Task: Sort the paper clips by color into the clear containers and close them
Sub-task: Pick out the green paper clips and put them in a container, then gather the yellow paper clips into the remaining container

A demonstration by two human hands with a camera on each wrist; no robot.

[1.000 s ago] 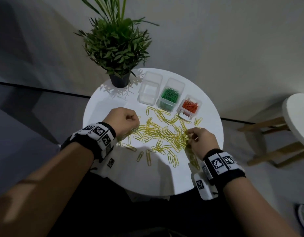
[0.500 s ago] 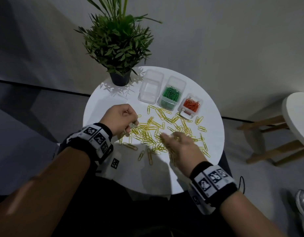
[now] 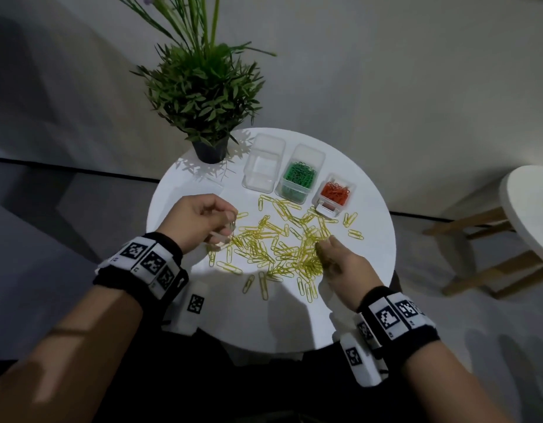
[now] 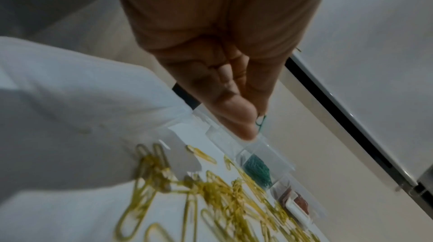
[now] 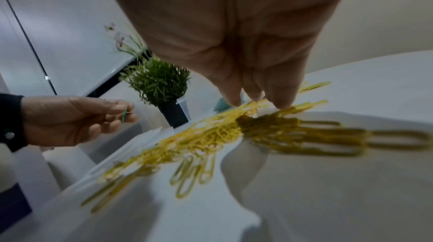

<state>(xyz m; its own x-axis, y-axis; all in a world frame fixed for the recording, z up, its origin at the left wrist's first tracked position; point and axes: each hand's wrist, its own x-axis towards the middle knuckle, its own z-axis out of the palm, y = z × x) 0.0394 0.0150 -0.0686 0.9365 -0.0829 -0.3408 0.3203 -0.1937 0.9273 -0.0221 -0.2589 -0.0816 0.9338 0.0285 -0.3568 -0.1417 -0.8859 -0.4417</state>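
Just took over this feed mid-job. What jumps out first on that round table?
The spread of yellow paper clips across the middle of the white round table, with the right hand touching its right edge. Behind it stand three clear containers: one empty, one with green clips, one with orange clips. The left hand pinches a green clip.

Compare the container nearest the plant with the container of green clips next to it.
The container nearest the plant holds no clips; the container of green clips is well filled. The first stands at the left end of the row, beside the plant pot; the second is in the middle, next to the smaller container of orange clips. Both are clear, rectangular and open-topped, on the white table.
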